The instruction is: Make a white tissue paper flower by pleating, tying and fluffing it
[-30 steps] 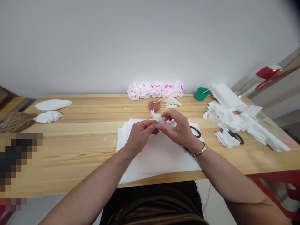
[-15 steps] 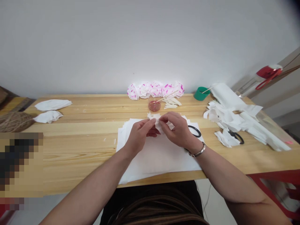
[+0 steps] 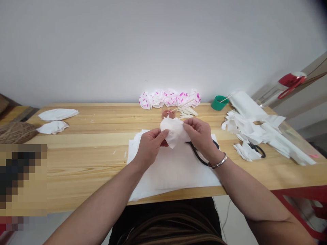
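A small piece of thin white paper [image 3: 174, 132] is stretched between my hands above a stack of white sheets [image 3: 163, 177]. My left hand [image 3: 150, 145] pinches its left edge between thumb and fingers. At its upper right edge, my right hand [image 3: 200, 135] grips the paper the same way. Black-handled scissors [image 3: 198, 154] lie on the stack beneath my right hand, partly covered by it. Just behind the paper stands a small clear cup of reddish liquid [image 3: 167, 113] with a thin stick [image 3: 182, 105] resting in it.
White crumpled flowers with magenta marks [image 3: 170, 97] line the wall. Pale strips [image 3: 188, 112] lie near the cup. At right are a green cup [image 3: 219, 102], white scraps [image 3: 245, 127], and more scissors [image 3: 260, 149]. Twine [image 3: 17, 132] and white petal-shaped pieces [image 3: 58, 114] sit at left.
My right hand has moved right, away from my left. The paper, mostly hidden between my fingers before, is now spread out and visible. More of the scissors shows.
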Demonstrator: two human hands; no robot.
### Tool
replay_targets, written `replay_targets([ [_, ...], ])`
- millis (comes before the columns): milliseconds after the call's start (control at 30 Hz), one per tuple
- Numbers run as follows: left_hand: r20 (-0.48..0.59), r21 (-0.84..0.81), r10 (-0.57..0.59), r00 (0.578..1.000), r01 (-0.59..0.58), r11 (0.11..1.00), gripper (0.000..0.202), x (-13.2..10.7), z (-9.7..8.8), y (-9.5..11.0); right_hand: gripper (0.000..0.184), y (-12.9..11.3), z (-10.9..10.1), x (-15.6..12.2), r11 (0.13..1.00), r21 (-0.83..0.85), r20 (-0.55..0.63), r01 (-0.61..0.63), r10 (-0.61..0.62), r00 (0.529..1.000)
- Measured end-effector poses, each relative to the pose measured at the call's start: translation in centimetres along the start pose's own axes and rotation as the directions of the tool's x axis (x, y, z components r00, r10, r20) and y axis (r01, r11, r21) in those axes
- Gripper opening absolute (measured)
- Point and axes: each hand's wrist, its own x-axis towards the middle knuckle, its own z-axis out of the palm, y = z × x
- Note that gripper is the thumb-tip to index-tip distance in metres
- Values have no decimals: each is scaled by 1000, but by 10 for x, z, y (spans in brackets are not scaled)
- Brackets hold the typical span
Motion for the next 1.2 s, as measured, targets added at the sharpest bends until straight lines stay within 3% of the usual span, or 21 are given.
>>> replay_targets([
  [100, -4, 68, 60, 998, -59, 996, 26, -2, -1, 1, 13, -1, -3, 1, 998, 39, 21, -45, 44, 999],
  [267, 11, 387, 182, 983, -172, 906, 31, -8, 1, 3, 25, -6, -3, -5, 953, -125, 27, 278, -277, 961],
  [333, 64, 472, 227, 972, -229, 851, 35, -10, 2, 3, 26, -5, -2, -6, 919, -182, 49, 349, -346, 937],
  [433, 144, 512, 266, 953, -302, 804, 37, -12, 3, 1, 11, 0, 1, -5, 891, -209, 57, 403, -400, 915],
  [600, 106, 476, 188, 976, -216, 853, 33, -11, 2, 0, 10, 4, 4, -5, 824, -210, 148, 527, -506, 850],
  [700, 57, 488, 208, 976, -209, 847, 34, -9, 2, 0, 9, 3, 5, -8, 771, -253, 227, 584, -539, 811],
  [800, 26, 493, 211, 977, -196, 848, 35, -8, 2, 1, 14, 3, 5, -7, 797, -301, 181, 524, -492, 852],
  [967, 6, 339, 128, 992, -123, 933, 35, -8, 2, 1, 18, 6, 0, 1, 925, -282, -57, 255, -281, 958],
  [1067, 0, 288, 124, 992, -119, 950, 35, -7, 2, 1, 18, 7, -3, 6, 960, -232, -94, 160, -185, 978],
  [1200, -20, 205, 93, 995, -87, 975, 37, -6, 2, 0, 19, 6, -3, 6, 967, -206, -97, 150, -173, 980],
])
